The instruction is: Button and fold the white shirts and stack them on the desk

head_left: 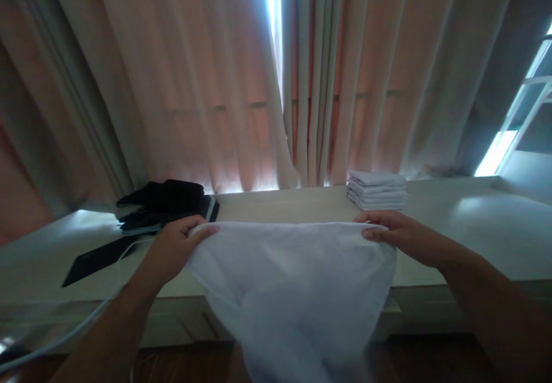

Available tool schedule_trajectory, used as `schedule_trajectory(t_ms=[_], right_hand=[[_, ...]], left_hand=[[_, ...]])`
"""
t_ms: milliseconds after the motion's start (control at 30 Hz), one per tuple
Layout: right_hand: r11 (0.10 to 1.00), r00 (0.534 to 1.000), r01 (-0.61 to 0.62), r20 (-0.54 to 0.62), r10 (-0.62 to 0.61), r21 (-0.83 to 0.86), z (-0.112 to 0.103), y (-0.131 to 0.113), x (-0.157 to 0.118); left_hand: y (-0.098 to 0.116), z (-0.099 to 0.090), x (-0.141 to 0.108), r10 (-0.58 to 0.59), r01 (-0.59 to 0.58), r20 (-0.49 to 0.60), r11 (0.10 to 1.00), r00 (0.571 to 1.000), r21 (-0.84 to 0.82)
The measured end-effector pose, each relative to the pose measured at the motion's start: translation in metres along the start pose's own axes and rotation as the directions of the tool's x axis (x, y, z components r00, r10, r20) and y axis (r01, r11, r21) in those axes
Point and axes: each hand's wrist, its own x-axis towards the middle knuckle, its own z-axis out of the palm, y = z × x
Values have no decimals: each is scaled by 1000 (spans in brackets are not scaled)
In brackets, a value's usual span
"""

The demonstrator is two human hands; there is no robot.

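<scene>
Pinched between thumb and fingers, the top edge of a white cloth (293, 279) is held at both ends in the head view. The left hand (183, 240) grips at its left end, the right hand (379, 228) at its right end, each closed on the fabric with the thumb on the near side. Between them the edge runs nearly straight and level, drawn fairly tight. Below it the cloth hangs loose in front of the counter (457, 233), narrowing downward into soft folds; its lower part is blurred and runs out of the picture at the bottom.

Beyond the right hand, a neat stack (376, 191) of folded white fabric sits at the back of the counter. On the left side lies a black pile (168, 197), seen just past the left hand; exactly what it is made of is too dark to tell. Nearer, a flat black panel (98, 261) lies at a slant on the counter, and a pale cable (81, 326) passes behind the left forearm and runs down to the lower left. Curtains (202, 84) hang along the back, with bright light coming through a narrow gap (273, 20) between them. Dark floor (181, 366) shows below the counter.
</scene>
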Motion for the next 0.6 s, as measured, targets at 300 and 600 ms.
schedule_trajectory(t_ms=[300, 600], right_hand=[[659, 996, 64, -91, 6, 749, 40, 2, -1], [719, 971, 225, -217, -105, 658, 96, -10, 27]], left_hand=[[25, 29, 3, -161, 269, 217, 512, 963, -815], [43, 76, -10, 45, 158, 237, 623, 971, -766]])
